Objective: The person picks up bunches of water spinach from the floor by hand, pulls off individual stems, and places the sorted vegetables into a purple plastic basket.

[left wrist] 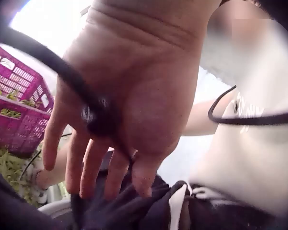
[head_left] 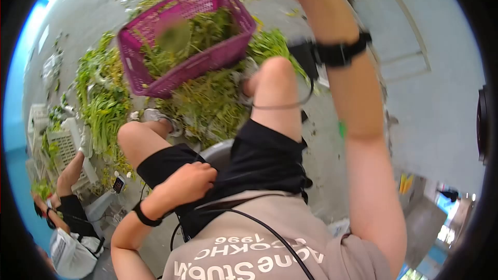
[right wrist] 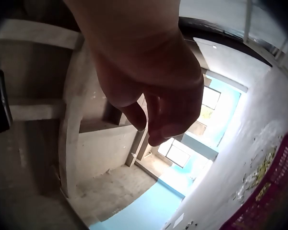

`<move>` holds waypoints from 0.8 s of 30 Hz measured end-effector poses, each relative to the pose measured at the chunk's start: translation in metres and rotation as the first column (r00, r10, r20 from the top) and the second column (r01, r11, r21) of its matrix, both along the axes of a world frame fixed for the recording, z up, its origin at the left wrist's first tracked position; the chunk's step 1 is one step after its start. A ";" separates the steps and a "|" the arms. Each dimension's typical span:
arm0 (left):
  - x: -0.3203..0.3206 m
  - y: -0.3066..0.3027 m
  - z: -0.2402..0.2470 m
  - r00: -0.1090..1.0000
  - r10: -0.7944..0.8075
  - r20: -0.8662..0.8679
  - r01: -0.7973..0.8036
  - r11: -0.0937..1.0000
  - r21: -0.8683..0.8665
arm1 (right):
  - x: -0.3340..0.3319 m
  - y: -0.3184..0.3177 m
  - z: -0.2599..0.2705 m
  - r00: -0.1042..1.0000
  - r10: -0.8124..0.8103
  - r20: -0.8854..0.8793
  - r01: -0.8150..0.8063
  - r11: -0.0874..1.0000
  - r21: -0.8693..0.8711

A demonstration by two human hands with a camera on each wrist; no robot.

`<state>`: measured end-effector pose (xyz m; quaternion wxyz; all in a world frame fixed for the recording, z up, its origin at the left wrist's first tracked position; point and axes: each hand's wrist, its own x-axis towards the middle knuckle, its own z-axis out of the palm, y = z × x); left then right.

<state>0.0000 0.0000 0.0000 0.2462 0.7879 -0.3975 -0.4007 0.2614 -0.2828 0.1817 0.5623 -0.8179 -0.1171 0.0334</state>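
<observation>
Against the near thigh, the left hand [head_left: 189,179] rests on black shorts [head_left: 259,161], fingers loose, gripping nothing. Higher up, the raised right hand [right wrist: 148,81] hangs loosely curled, holding nothing. Beyond the knees, a pink basket [head_left: 207,62] of greens [head_left: 207,28] lies on a heap of stalks [head_left: 207,103].

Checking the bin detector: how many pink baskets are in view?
1. The pink basket sits among the pile of greens ahead of the person, with greens inside it. Parts of it show in both wrist views. Others may be hidden off-frame.
</observation>
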 end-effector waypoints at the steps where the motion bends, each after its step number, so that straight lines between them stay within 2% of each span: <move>1: 0.000 -0.003 -0.002 0.985 -0.099 0.144 0.091 0.994 0.063 | 0.001 0.003 -0.020 0.999 0.044 0.016 -0.044 0.999 0.012; 3: 0.011 -0.008 0.008 0.982 -0.143 0.123 0.137 0.989 0.051 | 0.009 0.007 -0.067 0.991 0.131 0.040 -0.136 0.977 0.167; 4: 0.021 -0.009 0.012 0.984 -0.157 0.082 0.153 0.987 0.057 | 0.010 0.015 -0.075 0.985 0.166 0.050 -0.173 0.969 0.176; 5: 0.034 -0.009 0.019 0.988 -0.123 0.091 0.117 0.991 0.067 | 0.008 0.023 -0.081 0.987 0.161 -0.018 -0.153 0.961 0.231; 6: 0.050 -0.010 0.029 0.989 -0.141 0.035 0.141 0.990 -0.005 | 0.011 0.028 -0.088 0.984 0.157 -0.089 -0.126 0.951 0.282; 7: 0.069 -0.009 0.037 0.986 -0.167 -0.020 0.165 0.983 -0.082 | 0.017 0.032 -0.097 0.979 0.184 -0.082 -0.154 0.946 0.286; 9: 0.114 -0.002 0.049 0.988 -0.135 -0.068 0.125 0.982 -0.141 | 0.032 0.037 -0.114 0.975 0.124 -0.186 -0.043 0.922 0.385; 10: 0.138 0.008 0.048 0.995 -0.054 -0.080 0.036 0.978 -0.204 | 0.039 0.039 -0.125 0.973 0.142 -0.181 -0.061 0.918 0.391; 11: 0.168 0.013 0.051 0.992 -0.012 -0.126 -0.009 0.987 -0.162 | 0.046 0.041 -0.137 0.965 0.121 -0.232 -0.009 0.902 0.431; 13: 0.231 0.029 0.046 0.941 0.243 -0.235 -0.263 0.963 -0.057 | 0.057 0.046 -0.162 0.952 0.112 -0.285 0.041 0.877 0.480; 14: 0.266 0.043 0.018 0.932 0.321 -0.166 -0.349 0.919 -0.183 | 0.062 0.047 -0.176 0.934 0.113 -0.339 0.066 0.879 0.472; 15: 0.303 0.048 0.015 0.891 0.427 -0.151 -0.445 0.888 -0.118 | 0.064 0.049 -0.187 0.912 0.113 -0.394 0.091 0.882 0.463; 16: 0.335 0.061 -0.020 0.761 0.606 -0.232 -0.643 0.754 -0.139 | 0.065 0.050 -0.195 0.895 0.095 -0.436 0.131 0.878 0.460; 17: 0.370 0.072 -0.053 0.739 0.652 -0.173 -0.674 0.718 -0.174 | 0.067 0.050 -0.205 0.891 0.100 -0.442 0.133 0.875 0.465; 19: 0.423 0.084 -0.110 0.653 0.752 -0.092 -0.757 0.651 -0.051 | 0.066 0.050 -0.225 0.864 -0.008 -0.503 0.262 0.861 0.435; 20: 0.441 0.079 -0.133 0.623 0.782 -0.020 -0.782 0.623 0.023 | 0.066 0.049 -0.226 0.857 -0.048 -0.514 0.289 0.869 0.401; 21: 0.454 0.074 -0.162 0.626 0.780 -0.024 -0.779 0.626 0.030 | 0.067 0.046 -0.224 0.852 -0.051 -0.520 0.296 0.868 0.399; 23: 0.472 0.062 -0.226 0.712 0.656 0.250 -0.700 0.690 0.181 | 0.070 0.040 -0.219 0.882 -0.096 -0.461 0.292 0.879 0.377; 24: 0.478 0.055 -0.260 0.760 0.593 0.267 -0.649 0.712 0.267 | 0.069 0.039 -0.216 0.879 -0.100 -0.466 0.298 0.878 0.375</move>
